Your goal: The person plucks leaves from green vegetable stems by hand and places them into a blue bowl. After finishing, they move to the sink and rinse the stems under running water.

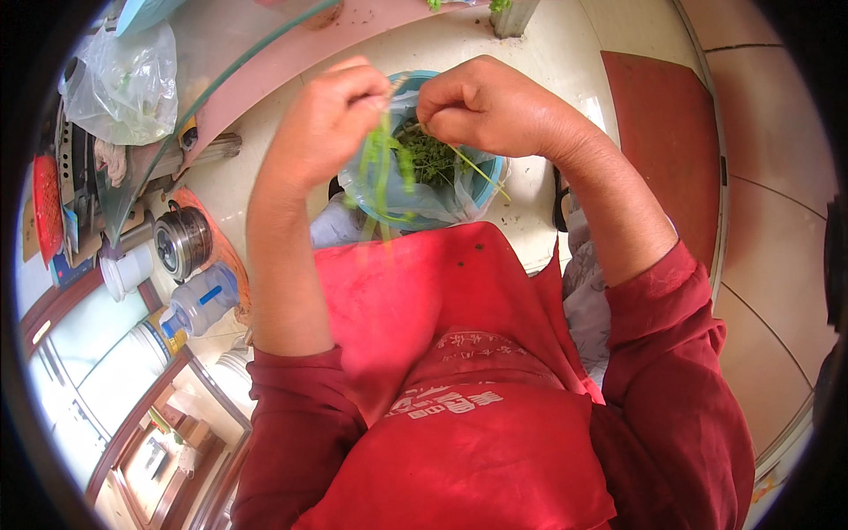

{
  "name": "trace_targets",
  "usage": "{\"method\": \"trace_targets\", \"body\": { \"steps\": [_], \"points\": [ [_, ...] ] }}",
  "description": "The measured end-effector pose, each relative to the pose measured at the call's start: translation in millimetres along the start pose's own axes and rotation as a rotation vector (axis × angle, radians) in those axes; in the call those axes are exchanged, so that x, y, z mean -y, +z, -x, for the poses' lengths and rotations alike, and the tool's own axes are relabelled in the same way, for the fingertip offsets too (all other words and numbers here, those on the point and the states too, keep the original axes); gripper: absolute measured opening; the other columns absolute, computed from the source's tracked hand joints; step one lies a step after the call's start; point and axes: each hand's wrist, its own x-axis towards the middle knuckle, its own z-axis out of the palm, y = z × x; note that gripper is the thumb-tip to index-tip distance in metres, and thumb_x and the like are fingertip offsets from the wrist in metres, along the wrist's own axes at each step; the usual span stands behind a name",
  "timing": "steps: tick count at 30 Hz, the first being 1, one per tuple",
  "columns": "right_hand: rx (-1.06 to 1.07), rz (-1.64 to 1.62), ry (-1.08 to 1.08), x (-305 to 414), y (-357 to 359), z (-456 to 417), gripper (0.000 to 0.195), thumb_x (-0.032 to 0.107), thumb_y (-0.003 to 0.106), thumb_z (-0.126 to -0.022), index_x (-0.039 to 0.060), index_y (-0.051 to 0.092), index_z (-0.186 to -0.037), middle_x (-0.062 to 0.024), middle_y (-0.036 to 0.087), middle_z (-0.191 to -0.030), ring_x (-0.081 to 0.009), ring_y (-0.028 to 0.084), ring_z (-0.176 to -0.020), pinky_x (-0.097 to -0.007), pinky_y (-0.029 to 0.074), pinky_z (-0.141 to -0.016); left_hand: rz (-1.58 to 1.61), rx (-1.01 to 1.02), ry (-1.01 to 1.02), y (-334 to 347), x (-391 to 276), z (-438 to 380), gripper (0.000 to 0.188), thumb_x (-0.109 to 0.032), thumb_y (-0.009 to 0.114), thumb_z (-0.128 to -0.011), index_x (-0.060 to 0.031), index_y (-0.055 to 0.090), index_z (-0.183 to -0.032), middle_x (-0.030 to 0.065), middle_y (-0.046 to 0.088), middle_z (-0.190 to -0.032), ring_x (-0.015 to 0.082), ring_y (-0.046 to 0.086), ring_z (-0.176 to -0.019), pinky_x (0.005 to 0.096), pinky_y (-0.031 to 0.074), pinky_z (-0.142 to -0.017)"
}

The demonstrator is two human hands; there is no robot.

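Green leafy stems, blurred by motion, hang down from my left hand, whose fingers are closed on their upper ends. My right hand is curled, with a thin pale green stalk sticking out below its fingers. Both hands are held over a blue bucket lined with a clear plastic bag. Dark green leafy trimmings lie inside the bag. A red apron with writing covers my lap, and a few small green bits lie on it.
A glass-topped table stands at the upper left, with a plastic bag on it. Below are a red plastic basket, a metal pot and a large water bottle. A reddish-brown board lies at the right.
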Motion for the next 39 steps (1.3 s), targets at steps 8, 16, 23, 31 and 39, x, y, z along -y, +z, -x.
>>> {"method": "trace_targets", "body": {
  "steps": [8, 16, 23, 31, 39],
  "points": [
    [-0.358, -0.088, 0.144, -17, -5, 1, 0.015, 0.015, 0.056, -0.075, 0.0031, 0.064, -0.076, -0.011, 0.06, -0.063, -0.0197, 0.059, -0.059, -0.0319, 0.049, -0.06, 0.586, -0.332, -0.272, -48, 26, 11, 0.017, -0.012, 0.058, -0.089, 0.0013, 0.063, -0.099, 0.0087, 0.064, -0.091, 0.0127, 0.059, -0.076, 0.0251, 0.048, -0.068],
    [-0.375, 0.303, 0.145, -22, 12, -5, 0.017, 0.019, 0.059, -0.074, 0.0089, 0.068, -0.085, -0.0164, 0.064, -0.08, -0.0342, 0.061, -0.076, -0.0402, 0.05, -0.072, 0.669, -0.354, -0.29, -42, 17, 8, 0.014, -0.012, 0.062, -0.085, 0.0001, 0.063, -0.091, 0.0091, 0.065, -0.088, 0.0137, 0.059, -0.07, 0.0257, 0.047, -0.062],
    [-0.481, -0.169, -0.02, -17, 15, -10, 0.027, 0.02, 0.066, -0.077, 0.0031, 0.065, -0.097, -0.0103, 0.066, -0.083, -0.019, 0.062, -0.078, -0.0305, 0.049, -0.072, 0.687, -0.283, -0.339, -27, 3, 4, 0.014, -0.016, 0.066, -0.081, -0.0024, 0.065, -0.081, 0.0056, 0.064, -0.075, 0.0104, 0.057, -0.062, 0.0222, 0.043, -0.057],
    [-0.163, -0.521, 0.014, -10, 22, -14, 0.017, 0.012, 0.064, -0.082, 0.0003, 0.064, -0.094, -0.0013, 0.063, -0.081, -0.0066, 0.057, -0.075, -0.0217, 0.047, -0.069, 0.731, -0.214, -0.364, -3, 0, -3, 0.016, -0.019, 0.067, -0.081, -0.0033, 0.066, -0.083, 0.0031, 0.063, -0.072, 0.0094, 0.056, -0.062, 0.0217, 0.041, -0.056],
    [-0.125, -0.721, 0.114, -8, 15, -12, 0.014, 0.017, 0.063, -0.082, 0.0038, 0.066, -0.083, -0.0022, 0.063, -0.072, -0.0086, 0.057, -0.068, -0.0239, 0.046, -0.059, 0.721, -0.222, -0.317, 6, -6, -4, 0.026, -0.024, 0.065, -0.084, -0.0019, 0.065, -0.097, 0.0028, 0.064, -0.084, 0.009, 0.056, -0.076, 0.0226, 0.041, -0.067]
  ]
}}
